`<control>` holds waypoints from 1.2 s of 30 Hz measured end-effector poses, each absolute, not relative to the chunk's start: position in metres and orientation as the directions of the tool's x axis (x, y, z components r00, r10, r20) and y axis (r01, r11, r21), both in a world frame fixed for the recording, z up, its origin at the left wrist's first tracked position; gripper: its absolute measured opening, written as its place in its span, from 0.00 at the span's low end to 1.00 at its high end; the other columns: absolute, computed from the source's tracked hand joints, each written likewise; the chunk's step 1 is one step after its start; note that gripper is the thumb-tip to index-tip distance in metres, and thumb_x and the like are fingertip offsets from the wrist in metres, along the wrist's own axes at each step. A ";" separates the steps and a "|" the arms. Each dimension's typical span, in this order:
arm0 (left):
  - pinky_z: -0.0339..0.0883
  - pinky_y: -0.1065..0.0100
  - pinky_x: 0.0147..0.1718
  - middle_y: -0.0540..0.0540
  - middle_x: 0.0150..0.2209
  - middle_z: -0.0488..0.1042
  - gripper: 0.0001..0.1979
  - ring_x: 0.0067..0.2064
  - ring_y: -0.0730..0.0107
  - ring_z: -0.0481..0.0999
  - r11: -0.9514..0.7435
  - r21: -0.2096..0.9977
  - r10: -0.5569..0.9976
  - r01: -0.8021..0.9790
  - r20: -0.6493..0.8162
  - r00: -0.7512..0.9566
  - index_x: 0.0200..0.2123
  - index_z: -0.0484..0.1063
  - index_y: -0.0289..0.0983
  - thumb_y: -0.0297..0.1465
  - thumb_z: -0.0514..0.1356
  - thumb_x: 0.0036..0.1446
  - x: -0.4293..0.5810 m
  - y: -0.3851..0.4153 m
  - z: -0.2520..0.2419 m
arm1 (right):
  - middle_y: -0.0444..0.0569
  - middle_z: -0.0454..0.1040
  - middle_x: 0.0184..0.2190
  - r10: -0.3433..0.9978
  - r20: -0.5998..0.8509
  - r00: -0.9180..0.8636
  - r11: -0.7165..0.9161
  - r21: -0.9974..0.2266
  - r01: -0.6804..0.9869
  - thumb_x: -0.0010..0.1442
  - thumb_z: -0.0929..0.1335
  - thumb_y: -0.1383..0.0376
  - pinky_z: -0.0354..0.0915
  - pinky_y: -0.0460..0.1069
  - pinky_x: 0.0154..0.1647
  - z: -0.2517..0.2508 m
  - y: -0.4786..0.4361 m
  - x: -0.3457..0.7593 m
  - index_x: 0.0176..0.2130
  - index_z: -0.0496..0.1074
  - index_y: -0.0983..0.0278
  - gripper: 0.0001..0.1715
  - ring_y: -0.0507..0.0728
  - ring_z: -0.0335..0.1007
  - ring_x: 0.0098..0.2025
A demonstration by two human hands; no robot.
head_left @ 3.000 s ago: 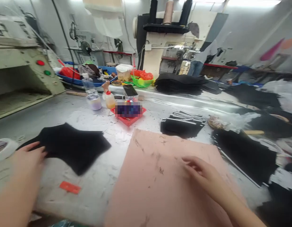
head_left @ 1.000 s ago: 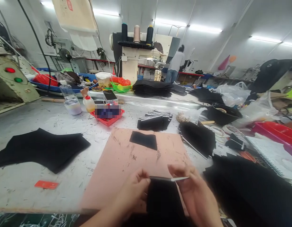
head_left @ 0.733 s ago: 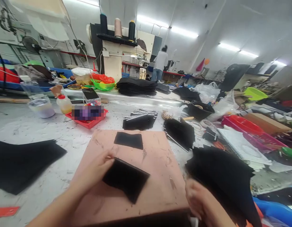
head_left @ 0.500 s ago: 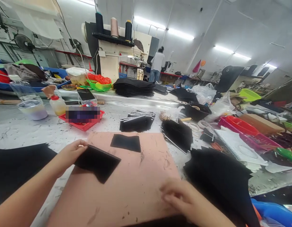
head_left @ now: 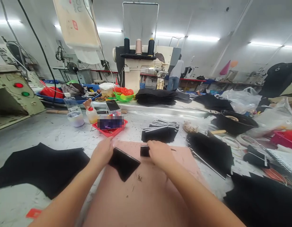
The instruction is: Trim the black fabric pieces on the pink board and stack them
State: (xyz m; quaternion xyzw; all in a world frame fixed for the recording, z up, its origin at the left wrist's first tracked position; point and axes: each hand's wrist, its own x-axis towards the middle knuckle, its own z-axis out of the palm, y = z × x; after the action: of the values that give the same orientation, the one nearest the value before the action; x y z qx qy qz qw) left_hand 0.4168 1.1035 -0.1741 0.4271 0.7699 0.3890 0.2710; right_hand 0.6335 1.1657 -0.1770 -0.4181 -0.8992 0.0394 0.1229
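My left hand (head_left: 102, 152) is closed on the edge of a black fabric piece (head_left: 125, 164), which looks like a thin stack, tilted above the left part of a pink board (head_left: 136, 195). At the far part of the board, my right hand (head_left: 161, 154) has its fingers closed at a smaller black fabric piece (head_left: 144, 151). A pale line runs along that piece's top edge, and my hand hides its right side. Just beyond lies a fanned pile of black pieces with white edges (head_left: 160, 132).
Black fabric lies left (head_left: 42, 167) and right (head_left: 261, 198) of the board. Another black stack (head_left: 212, 151) is at the right. A red basket (head_left: 108, 130), a squeeze bottle (head_left: 91, 115) and a jar (head_left: 75, 119) stand at the back left. A person (head_left: 176, 72) stands beyond the sewing machine (head_left: 133, 74).
My right hand has moved forward from the near right of the board to the small black piece. My left hand still holds its black piece. The view has turned left.
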 end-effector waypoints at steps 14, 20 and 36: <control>0.62 0.71 0.27 0.51 0.24 0.69 0.10 0.27 0.73 0.65 0.233 0.971 0.972 0.059 -0.234 -0.004 0.26 0.71 0.35 0.37 0.59 0.44 0.534 1.076 -0.180 | 0.44 0.76 0.27 0.766 0.420 -0.487 0.635 -0.614 0.469 0.55 0.62 0.69 0.64 0.45 0.27 -0.177 1.115 0.683 0.32 0.70 0.61 0.08 0.52 0.70 0.25; 0.63 0.71 0.26 0.51 0.24 0.67 0.10 0.27 0.74 0.67 0.309 0.951 0.951 -0.011 -0.309 0.025 0.25 0.68 0.35 0.37 0.59 0.44 0.550 1.073 -0.184 | 0.44 0.75 0.24 0.774 0.491 -0.401 0.633 -0.632 0.447 0.51 0.63 0.71 0.63 0.45 0.25 -0.179 1.110 0.698 0.28 0.71 0.62 0.08 0.52 0.70 0.25; 0.60 0.68 0.32 0.50 0.24 0.72 0.07 0.30 0.67 0.67 0.084 0.951 0.996 0.297 -0.088 0.000 0.21 0.73 0.38 0.31 0.56 0.45 0.573 1.070 -0.183 | 0.45 0.71 0.20 0.662 0.624 -0.415 0.711 -0.346 0.613 0.47 0.66 0.75 0.62 0.49 0.27 -0.187 1.101 0.713 0.21 0.70 0.62 0.10 0.55 0.65 0.25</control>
State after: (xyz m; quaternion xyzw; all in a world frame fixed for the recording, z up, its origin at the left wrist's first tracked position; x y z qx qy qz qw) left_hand 0.5730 1.0697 -0.1830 0.5504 0.5874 0.3938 0.4437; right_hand 0.7127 1.1009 -0.1866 -0.3790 -0.8406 0.0319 0.3857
